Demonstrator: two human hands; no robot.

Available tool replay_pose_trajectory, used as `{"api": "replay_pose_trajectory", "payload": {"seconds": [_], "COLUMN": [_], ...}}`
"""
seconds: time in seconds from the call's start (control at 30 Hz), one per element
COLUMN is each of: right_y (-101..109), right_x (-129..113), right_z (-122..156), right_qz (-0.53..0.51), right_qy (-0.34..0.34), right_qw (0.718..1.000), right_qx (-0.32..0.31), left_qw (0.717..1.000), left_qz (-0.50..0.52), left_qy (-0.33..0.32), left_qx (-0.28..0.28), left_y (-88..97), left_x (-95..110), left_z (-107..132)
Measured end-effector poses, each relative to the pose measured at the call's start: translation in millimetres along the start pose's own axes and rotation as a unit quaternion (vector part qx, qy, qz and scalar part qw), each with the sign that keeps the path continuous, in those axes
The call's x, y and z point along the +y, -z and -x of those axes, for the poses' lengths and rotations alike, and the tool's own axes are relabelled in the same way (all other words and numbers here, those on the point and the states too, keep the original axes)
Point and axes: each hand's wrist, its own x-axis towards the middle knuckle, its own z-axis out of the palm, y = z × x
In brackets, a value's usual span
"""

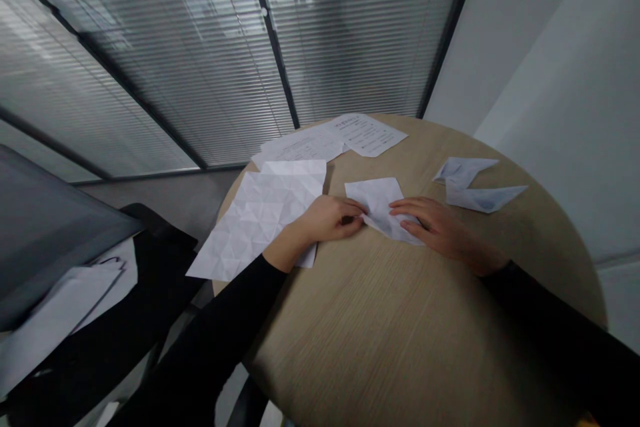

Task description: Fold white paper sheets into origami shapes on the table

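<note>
A small folded white paper (379,203) lies on the round wooden table (400,320). My left hand (327,219) is curled, its fingertips pinching the paper's left edge. My right hand (435,225) lies flat with fingers stretched out, pressing on the paper's right part. Under my left wrist lies a large creased white sheet (260,213) that hangs over the table's left edge. Both arms wear black sleeves.
Printed sheets (345,137) lie at the table's far edge. Two folded paper shapes (473,185) rest to the right. A black chair (125,320) with white papers (65,310) on it stands at the left. Glass walls with blinds (200,47) rise behind.
</note>
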Motion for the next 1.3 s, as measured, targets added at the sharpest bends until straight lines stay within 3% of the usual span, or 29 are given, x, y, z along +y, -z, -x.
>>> {"api": "replay_pose_trajectory", "payload": {"seconds": [0.27,0.37,0.47,0.67,0.9,1.03,1.13,1.23,1.3], "right_y": [10.3,9.4,7.5,11.7,-6.8,-18.3,-15.3,-10.1,-9.3], "right_x": [2.4,-3.1,-6.3,-7.7,-3.6,8.3,7.7,-2.3,-11.1], "right_z": [9.7,9.8,6.5,2.9,-2.5,-2.4,-2.4,-3.6,-4.9], "right_qz": [-0.031,-0.011,-0.027,-0.05,-0.118,-0.056,0.049,0.104,0.109], "right_qy": [0.066,0.055,0.01,-0.154,-0.212,-0.147,-0.073,-0.021,0.007], "right_qw": [0.995,0.997,0.999,0.986,0.963,0.975,0.987,0.992,0.994], "right_qx": [-0.062,-0.057,-0.031,0.034,0.117,0.16,0.136,0.069,0.026], "left_qw": [0.999,0.998,0.996,0.987,0.984,0.981,0.981,0.988,0.992], "left_qz": [-0.013,-0.009,0.008,0.091,0.081,0.009,-0.031,-0.058,-0.072], "left_qy": [0.031,0.051,0.077,0.119,0.155,0.19,0.188,0.118,0.057], "left_qx": [0.008,0.029,0.051,0.063,0.046,0.024,0.027,0.077,0.081], "left_y": [2.2,2.4,2.2,3.4,-2.2,-9.5,-12.7,-13.8,-14.9], "left_x": [5.0,4.6,3.3,5.9,3.6,-3.7,-8.0,-11.4,-13.6], "left_z": [-1.5,-2.0,-2.7,-3.3,-3.8,-4.4,-4.9,-4.9,-4.4]}}
